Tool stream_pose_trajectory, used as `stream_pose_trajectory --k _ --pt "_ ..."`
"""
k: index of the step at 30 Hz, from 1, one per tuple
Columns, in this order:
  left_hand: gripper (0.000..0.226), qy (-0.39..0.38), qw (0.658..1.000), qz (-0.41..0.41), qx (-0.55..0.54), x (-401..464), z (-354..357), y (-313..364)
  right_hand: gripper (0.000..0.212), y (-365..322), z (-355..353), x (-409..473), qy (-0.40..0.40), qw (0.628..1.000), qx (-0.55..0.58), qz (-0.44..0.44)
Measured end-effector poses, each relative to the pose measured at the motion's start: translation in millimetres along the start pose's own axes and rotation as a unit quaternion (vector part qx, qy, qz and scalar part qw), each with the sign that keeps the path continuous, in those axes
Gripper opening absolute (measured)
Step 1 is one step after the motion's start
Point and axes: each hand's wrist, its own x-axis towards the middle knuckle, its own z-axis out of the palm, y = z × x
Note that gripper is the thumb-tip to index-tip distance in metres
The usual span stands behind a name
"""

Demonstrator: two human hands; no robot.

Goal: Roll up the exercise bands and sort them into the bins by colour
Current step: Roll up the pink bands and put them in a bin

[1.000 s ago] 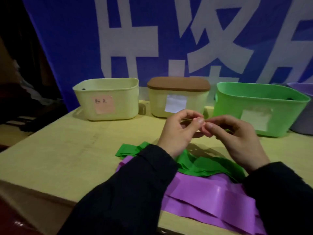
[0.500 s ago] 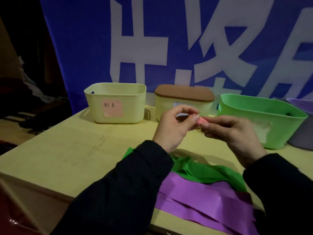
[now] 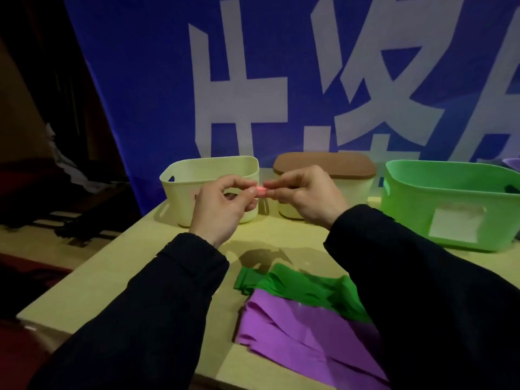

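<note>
Both hands are raised at centre frame, above the worktop (image 3: 107, 277), with the pink band roll (image 3: 261, 191) pinched between them: the left hand (image 3: 218, 209) grips one end with thumb and curled fingers (image 3: 242, 183), and the right hand (image 3: 306, 198) pinches the other end. The roll sits in front of the cream open bin (image 3: 211, 170), near its right corner, and is not yet over the opening. Only a small part of the roll shows, so how tightly it is wound cannot be told. Risk one: the roll is elastic and held only at the ends; if either pinch loosens before release it is likely to spring open and need re-rolling. Risk two: released from this position, it could strike the rim or fall between the cream open bin and the brown-lidded bin (image 3: 323, 167). Risk three: the label on the cream bin is hidden behind the left hand, so the colour match cannot be confirmed from here. The green bands (image 3: 295, 285) and the purple bands (image 3: 295, 327) lie loose and overlapping at lower centre, unrolled; the green bin (image 3: 450, 187) stands at right. Against the frame half a second earlier, the hands are higher and closer to the cream bin, and the bins appear lower in the frame, indicating the head has tilted up.
</note>
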Motion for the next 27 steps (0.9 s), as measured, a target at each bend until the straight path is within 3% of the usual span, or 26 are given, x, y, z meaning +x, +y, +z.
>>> stream_pose_trajectory --k 4,6,9,12,16,22,27 --pt "0.016 0.034 0.999 -0.011 0.034 34 -29 -2 0.029 -18 24 48 0.006 0.999 -0.026 -0.023" --pt "0.014 0.064 0.993 -0.012 0.103 54 -42 -10 0.029 -19 41 73 0.011 0.999 -0.046 -0.015" --pt "0.014 0.099 0.959 0.003 0.264 76 -54 -25 0.025 -12 68 102 0.014 0.993 -0.117 -0.022" --pt "0.006 0.109 0.945 0.026 0.307 89 -54 -39 0.011 -4 89 117 0.036 0.984 -0.170 -0.037" --pt "0.005 0.112 0.924 0.037 0.362 103 -52 -54 0.010 10 100 124 0.056 0.975 -0.210 -0.043" --pt "0.018 0.094 0.921 0.011 0.378 105 -54 -63 0.021 19 108 123 0.060 0.965 -0.249 -0.062" --pt "0.020 0.089 0.937 0.035 0.335 93 -49 -44 0.021 6 100 107 0.073 0.963 -0.246 -0.088"
